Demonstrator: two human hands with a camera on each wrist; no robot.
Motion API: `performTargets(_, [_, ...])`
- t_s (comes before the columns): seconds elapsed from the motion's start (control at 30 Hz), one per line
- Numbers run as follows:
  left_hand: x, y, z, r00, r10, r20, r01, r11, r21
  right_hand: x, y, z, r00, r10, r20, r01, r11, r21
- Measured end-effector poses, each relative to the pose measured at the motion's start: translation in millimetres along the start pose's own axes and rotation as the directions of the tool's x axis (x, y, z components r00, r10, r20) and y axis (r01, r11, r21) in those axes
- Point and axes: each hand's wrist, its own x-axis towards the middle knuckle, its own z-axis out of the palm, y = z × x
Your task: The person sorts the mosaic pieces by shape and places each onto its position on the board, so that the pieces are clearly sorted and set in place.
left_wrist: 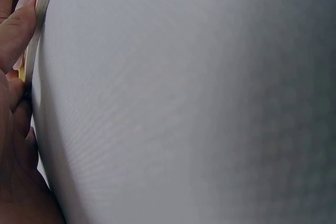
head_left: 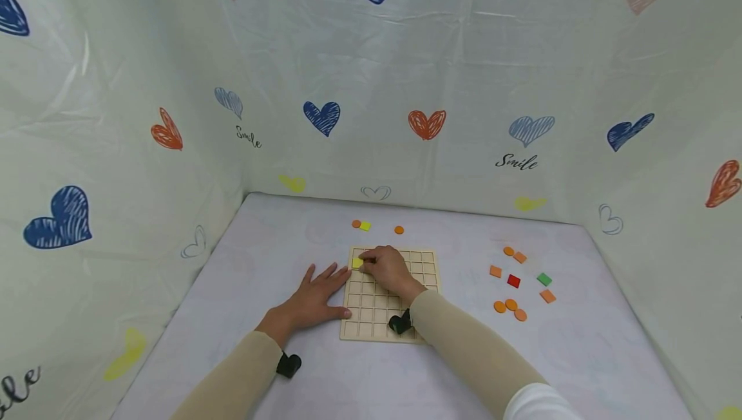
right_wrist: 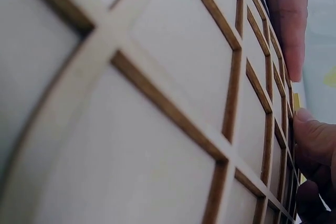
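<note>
A square wooden grid board (head_left: 371, 323) lies on the table. In its far left corner cell sits a yellow square tile (head_left: 357, 263). My right hand (head_left: 391, 270) reaches over the board, thumb and curled forefinger pinching at the tile's right side. Only a sliver of yellow shows by the fingertips in the right wrist view. My left hand (head_left: 313, 299) rests spread on the table left of the board, its fingertips and thumb touching the board's left edge. The right hand and forearm hide part of the grid. In the left wrist view the board's edge (left_wrist: 38, 24) appears beside the fingers.
Beyond the board lie an orange disc (head_left: 356, 224), another yellow tile (head_left: 365, 226) and a separate orange disc (head_left: 399, 230). To the right are several loose pieces, among them a red tile (head_left: 513, 281) and a green tile (head_left: 544, 279). A heart-printed curtain (head_left: 371, 66) encloses the table.
</note>
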Motion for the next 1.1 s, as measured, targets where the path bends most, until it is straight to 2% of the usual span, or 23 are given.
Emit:
performTargets(0.33, [-3.2, -3.1, -4.3, 1.000, -0.011, 0.002, 0.011, 1.000, 0.006, 6.5, -3.0, 3.3, 1.000, -0.011, 0.003, 0.011, 1.000, -0.002])
performTargets(0.63, [-3.5, -6.2, -4.6, 1.000, -0.017, 0.007, 0.017, 1.000, -0.020, 8.2, -2.7, 0.8, 1.000, 0.031, 0.005, -0.031, 0.996, 0.080])
performTargets(0.87, [-0.4, -4.9, 1.3, 1.000, -0.016, 0.006, 0.016, 1.000, -0.017, 16.5, 3.9, -20.4, 0.995, 0.078, -0.063, -0.070, 0.990, 0.120])
performTargets(1.1, [-0.7, 0.1, 3.4, 1.000, -0.031, 0.003, 0.031, 0.999, -0.013, 37.8, 12.6, -35.8, 0.986, 0.126, -0.110, -0.109, 0.982, 0.154])
